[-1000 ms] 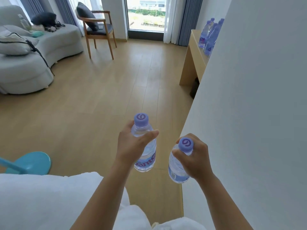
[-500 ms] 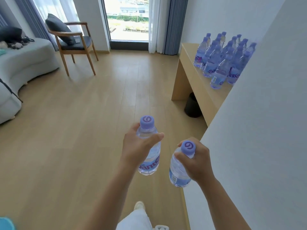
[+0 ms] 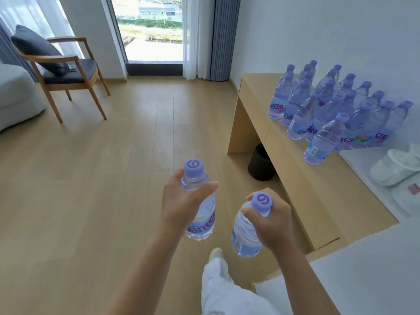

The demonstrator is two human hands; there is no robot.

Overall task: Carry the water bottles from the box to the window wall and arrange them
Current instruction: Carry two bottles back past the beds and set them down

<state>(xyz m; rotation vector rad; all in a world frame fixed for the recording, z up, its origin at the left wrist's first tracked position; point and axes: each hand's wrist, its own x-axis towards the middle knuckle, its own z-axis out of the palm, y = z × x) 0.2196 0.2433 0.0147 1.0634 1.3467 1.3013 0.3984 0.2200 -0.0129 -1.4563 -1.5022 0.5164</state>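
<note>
Your left hand [image 3: 184, 201] grips one bottle [image 3: 200, 214] round its shoulder, fingers curled about it; your right hand [image 3: 271, 220] pinches a second bottle [image 3: 246, 233] just under the cap. Both are in the air over the floor. Ahead, many bottles [image 3: 329, 110] already stand clustered on the worktop [image 3: 302, 178] against the wall, so you look well along; these two still need placing. The box is out of sight.
</note>
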